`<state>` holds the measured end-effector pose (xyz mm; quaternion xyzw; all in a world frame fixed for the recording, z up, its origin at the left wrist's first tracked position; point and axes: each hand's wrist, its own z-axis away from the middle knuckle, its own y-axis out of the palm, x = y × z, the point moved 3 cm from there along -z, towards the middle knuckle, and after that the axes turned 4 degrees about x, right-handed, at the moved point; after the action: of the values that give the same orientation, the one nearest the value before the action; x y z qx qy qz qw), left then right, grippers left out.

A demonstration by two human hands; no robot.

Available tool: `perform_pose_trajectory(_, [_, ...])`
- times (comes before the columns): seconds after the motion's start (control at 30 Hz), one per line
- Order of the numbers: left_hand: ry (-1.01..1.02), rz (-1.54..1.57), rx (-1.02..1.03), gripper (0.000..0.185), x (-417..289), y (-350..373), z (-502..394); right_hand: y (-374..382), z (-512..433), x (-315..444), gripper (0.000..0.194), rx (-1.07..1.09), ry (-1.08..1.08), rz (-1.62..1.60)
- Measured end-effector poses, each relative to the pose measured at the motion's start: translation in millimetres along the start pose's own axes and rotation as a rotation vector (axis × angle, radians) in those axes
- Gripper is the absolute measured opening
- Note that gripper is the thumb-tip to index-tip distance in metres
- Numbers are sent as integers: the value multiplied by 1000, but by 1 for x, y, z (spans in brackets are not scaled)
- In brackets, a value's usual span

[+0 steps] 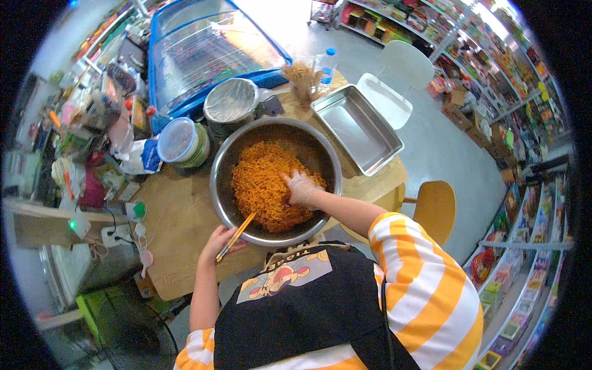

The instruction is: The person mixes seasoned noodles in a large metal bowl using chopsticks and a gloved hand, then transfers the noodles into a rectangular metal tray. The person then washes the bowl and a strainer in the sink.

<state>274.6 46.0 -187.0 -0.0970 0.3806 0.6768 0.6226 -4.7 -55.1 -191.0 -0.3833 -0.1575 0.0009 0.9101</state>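
A large stainless steel mixing bowl stands on the wooden table before me. It holds a heap of orange-red, thin noodle-like strands. My right hand, in a clear disposable glove, reaches into the right side of the heap. Some of its fingers are sunk in the strands, so their grip is hidden. At the bowl's lower left edge, my bare left hand holds a pair of chopsticks. Their upper ends point toward me, and their tips slant over the rim to the strands. That hand's fingers lie close against the bowl's outside.
An empty steel tray lies right of the bowl, by a white lid. Beyond are a lined bucket, a blue-lidded tub, bundled sticks and a blue-framed chest freezer. A power strip sits at left, a wooden chair at right.
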Motion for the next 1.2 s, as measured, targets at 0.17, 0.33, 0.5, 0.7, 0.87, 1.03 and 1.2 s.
perform_pose_trajectory(0.17, [-1, -103, -107, 30, -6, -23, 27, 16, 0, 28, 78, 17, -48, -86])
perform_pose_trajectory(0.33, [-331, -1213, -353, 23, -65, -7, 64, 31, -1, 55, 75, 5, -119, -138])
perform_pose_trajectory(0.5, [979, -1496, -250, 15, -96, 167, -9, 36, -3, 71, 63, -72, -153, -25])
perform_pose_trajectory(0.7, [1495, -1956, 115, 23, 10, 373, -182, 41, 1, 57, 58, -95, -154, 7])
perform_pose_trajectory(0.87, [857, -2174, 309, 16, 38, 375, -222, 48, 4, 45, 65, -105, -245, -66])
perform_pose_trajectory(1.03, [565, -2273, 426, 11, 39, 334, -182, 56, 3, 60, 53, -94, -212, -94])
perform_pose_trajectory(1.2, [501, -2227, 533, 13, 31, 327, -142, 56, 9, 73, 55, -108, -218, -46])
